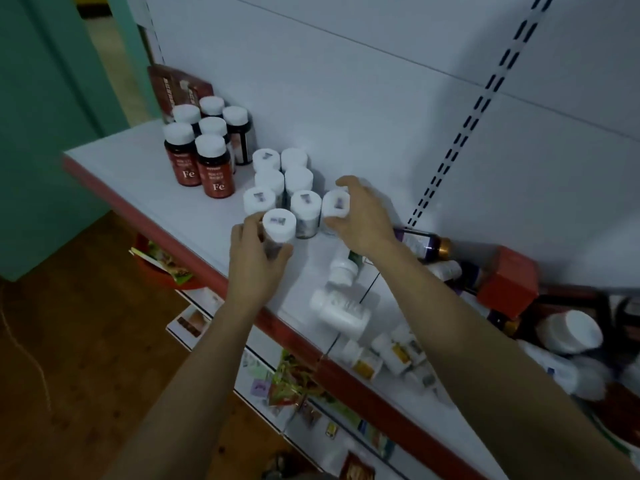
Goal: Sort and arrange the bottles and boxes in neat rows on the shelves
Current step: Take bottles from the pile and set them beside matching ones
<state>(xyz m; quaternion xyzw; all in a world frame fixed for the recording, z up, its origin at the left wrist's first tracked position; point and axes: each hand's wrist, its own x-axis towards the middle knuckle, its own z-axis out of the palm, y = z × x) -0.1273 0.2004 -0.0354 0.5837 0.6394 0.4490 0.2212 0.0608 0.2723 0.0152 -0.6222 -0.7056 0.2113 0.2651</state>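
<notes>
Two bare forearms reach in from below, and the left hand (258,258) is wrapped round the front bottle (279,225), with fingers and thumb curled on its dark body under the white cap. The right hand (363,220) is clamped on the end bottle (335,203), thumb on the near side of the cap and fingers over the far side. Both bottles stand on the white shelf (138,174), at the near and right edges of a block of matching white-capped bottles (284,181). Left of that block is a group of red iron bottles (201,157).

Both held bottles are upright, long axis vertical, caps facing up with a small printed sticker on top. I cannot tell which way their side labels face.

To my eye the main risk is crowding. The block is packed cap to cap, so pushing either bottle in at a slant could tip a neighbour and send several over. The front bottle is also the nearest of the block to the shelf's red front lip, and a loose grip could let it go over the edge to the floor.

The right forearm passes just above a fallen white bottle (341,311) lying on its side near the lip. A careless pull back could roll it off. A red box (507,282) and other loose bottles are heaped further right, unsorted.
</notes>
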